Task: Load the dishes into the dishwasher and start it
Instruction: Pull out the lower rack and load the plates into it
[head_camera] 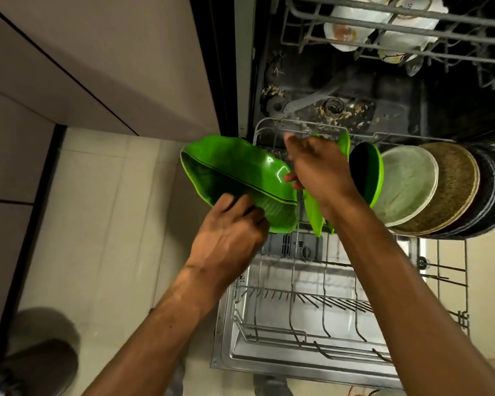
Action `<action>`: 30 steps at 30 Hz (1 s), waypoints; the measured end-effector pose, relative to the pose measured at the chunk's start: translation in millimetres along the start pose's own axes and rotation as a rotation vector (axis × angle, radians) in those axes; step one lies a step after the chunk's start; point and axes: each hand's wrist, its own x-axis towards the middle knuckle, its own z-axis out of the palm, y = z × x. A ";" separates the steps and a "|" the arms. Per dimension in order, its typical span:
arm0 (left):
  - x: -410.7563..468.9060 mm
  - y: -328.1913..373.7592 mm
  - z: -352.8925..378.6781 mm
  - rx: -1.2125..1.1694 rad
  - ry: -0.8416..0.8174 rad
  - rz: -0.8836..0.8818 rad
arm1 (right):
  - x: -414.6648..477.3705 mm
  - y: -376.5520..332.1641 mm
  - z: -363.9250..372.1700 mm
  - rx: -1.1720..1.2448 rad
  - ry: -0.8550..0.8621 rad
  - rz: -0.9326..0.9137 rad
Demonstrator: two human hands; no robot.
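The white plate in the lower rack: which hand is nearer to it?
Right. The right hand is over the rack, left of the white plate; the left hand is farther left, gripping green dishes.

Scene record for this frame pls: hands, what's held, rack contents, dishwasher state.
left hand: grips green leaf dish stack, held left of the rack
right hand: on upright green leaf plate in lower rack; grip unclear
lower rack: pulled out over open door
standing row: round green plate, white plate, brown plate, black plates
upper rack: white cups
tub floor: food debris
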 end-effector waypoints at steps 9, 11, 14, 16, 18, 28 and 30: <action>-5.5 12.4 0.4 0.030 0.001 0.004 | 37.0 -19.6 26.2 0.041 -0.420 0.190; -5.7 13.5 -0.9 0.043 -0.019 -0.001 | 41.6 -19.7 27.7 0.055 -0.395 0.169; -4.9 17.5 -3.3 0.038 -0.036 -0.017 | 45.2 -22.8 26.5 0.097 -0.289 0.129; -5.7 24.7 -10.3 -0.002 0.037 0.007 | 43.9 -27.3 22.7 0.100 -0.204 0.084; -7.7 37.9 -20.5 -0.028 0.193 0.007 | 42.2 -29.0 17.1 -0.072 -0.141 -0.057; 4.0 42.2 -9.8 -0.451 -0.313 -0.943 | 4.3 0.0 15.7 -0.473 -0.116 -0.575; 1.9 41.8 3.6 -0.390 -0.301 -0.912 | -12.1 4.7 17.7 -0.370 -0.058 -0.614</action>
